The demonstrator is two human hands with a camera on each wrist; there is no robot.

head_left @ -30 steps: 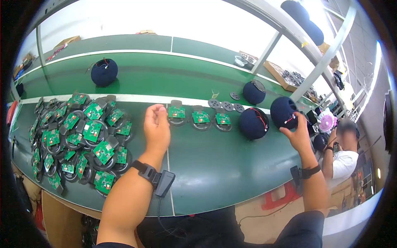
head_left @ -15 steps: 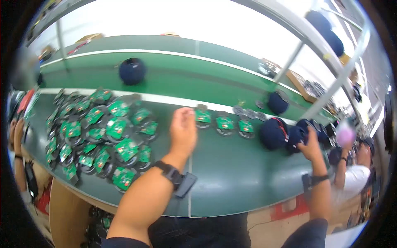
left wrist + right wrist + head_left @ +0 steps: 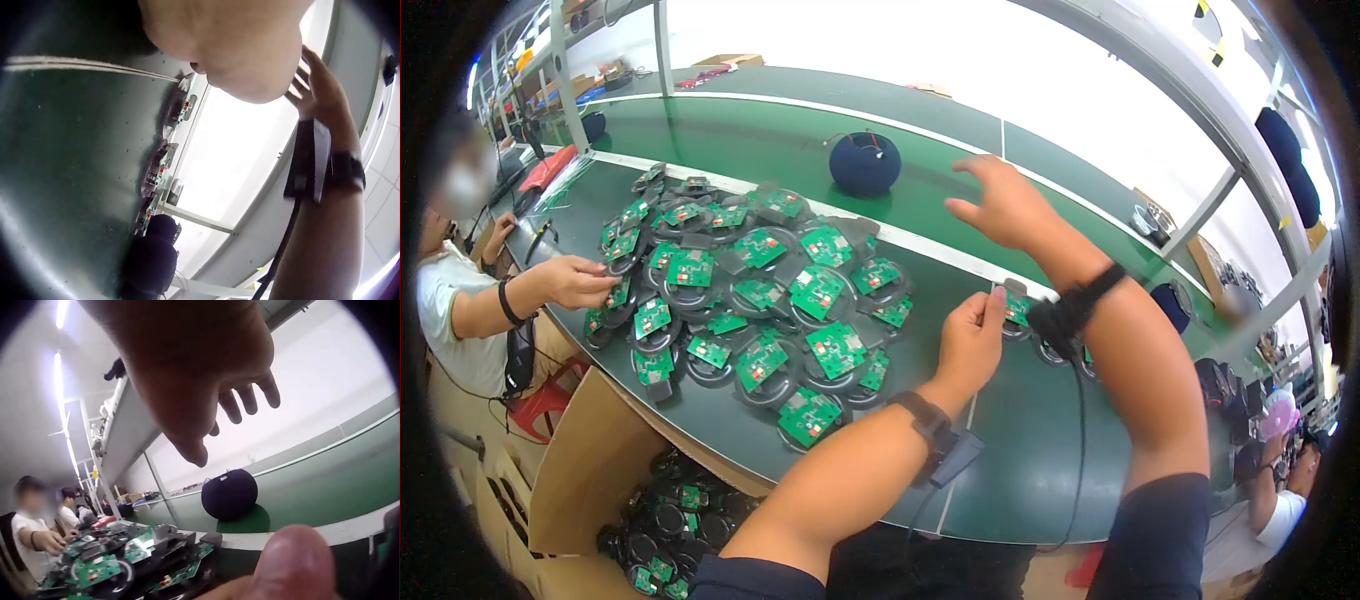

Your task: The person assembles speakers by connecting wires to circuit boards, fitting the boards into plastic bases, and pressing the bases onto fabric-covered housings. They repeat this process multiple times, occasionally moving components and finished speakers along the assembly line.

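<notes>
My right hand [image 3: 1007, 205] reaches over the green belt with fingers and thumb spread, holding nothing. Just left of it sits a round navy speaker body [image 3: 865, 164] with thin wires at its top; a gap parts them in the head view. The right wrist view has the same speaker body [image 3: 229, 494] beyond and below the thumb. My left hand [image 3: 970, 345] hovers above the table, its fingers loosely curled with no object visible in them. Beside it, a black disc with a green circuit board [image 3: 1016, 306] lies partly covered by my right wrist.
Left of my hands, a heap of black discs with circuit boards [image 3: 815, 290] covers the table. Another person's hand [image 3: 580, 282] touches its left edge. An open carton [image 3: 590, 470] with more discs stands below. A metal shelf frame [image 3: 1160, 110] crosses overhead.
My right hand has left a navy speaker body among those at the right and swung left over the belt. The head view has turned left. My left hand stays loosely curled.
</notes>
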